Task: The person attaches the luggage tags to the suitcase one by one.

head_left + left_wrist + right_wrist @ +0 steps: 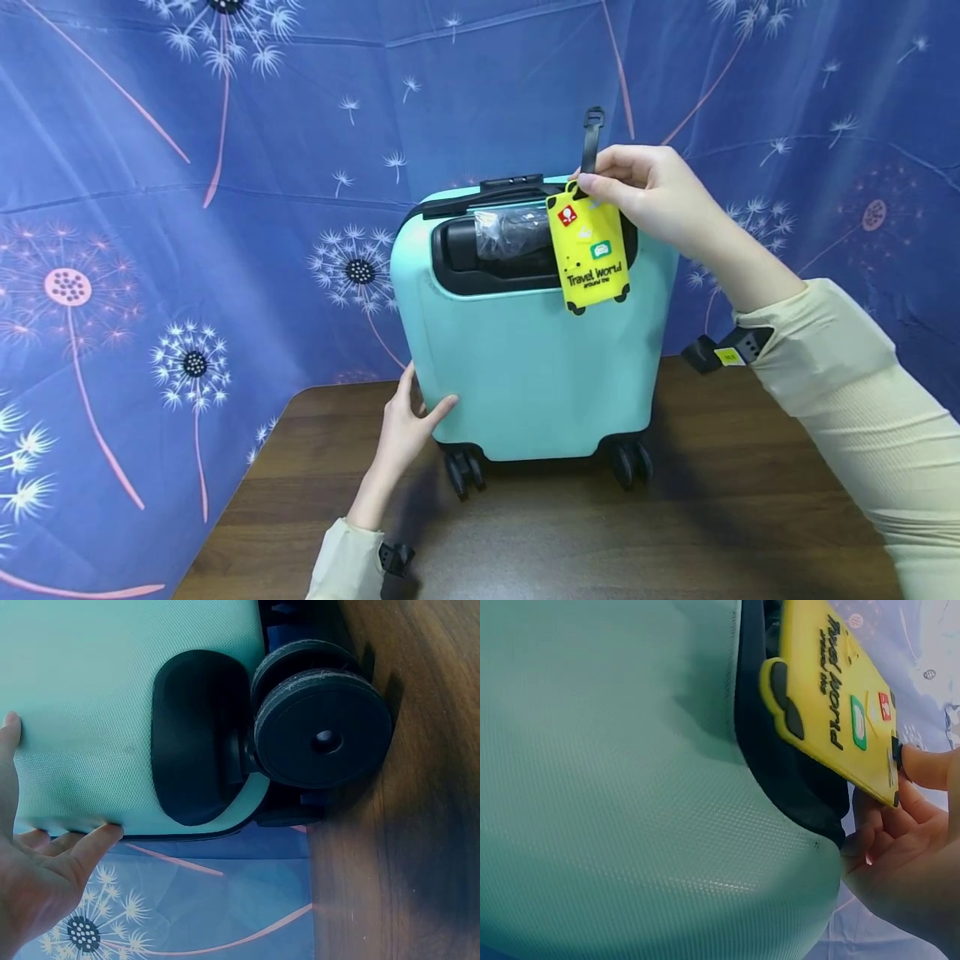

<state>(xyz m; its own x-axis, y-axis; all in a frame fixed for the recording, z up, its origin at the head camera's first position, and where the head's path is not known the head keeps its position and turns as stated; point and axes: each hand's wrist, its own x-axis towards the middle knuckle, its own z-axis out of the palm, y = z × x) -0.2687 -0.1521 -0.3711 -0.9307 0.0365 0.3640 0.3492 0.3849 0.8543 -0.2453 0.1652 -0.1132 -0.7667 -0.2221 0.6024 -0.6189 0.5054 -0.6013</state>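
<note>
Suitcase: The suitcase (517, 367) is the landmark; it stands upright on its wheels (463, 473), on the table (540, 533), with the cloth (262, 292) behind it.
Tag: The yellow tag (592, 246) hangs at the upper right of the suitcase's front, slightly tilted, covering part of the recess (457, 246).
Strap: The black strap (592, 137) rises from the tag's top to above the suitcase, buckle end uppermost and free. Whether its lower end loops round any part of the suitcase cannot be told.
Right hand: At the suitcase's upper right corner, the right hand (660, 187) pinches the strap just above the tag, thumb in front, fingers bent behind.
Left hand: At the suitcase's lower left side, the left hand (408, 425) is spread wide, thumb on the front, fairly straight fingers against the side edge. It steadies, by appearance, without a firm grip.
Rolling hazard: The suitcase could roll or swivel on its wheels if the right hand pushes and the left hand's contact slackens.
Drop hazard: A loosened pinch could let the tag fall down the suitcase's front.
Snag hazard: The strap could catch on the suitcase's top handle (450, 204) if drawn sideways.
</note>
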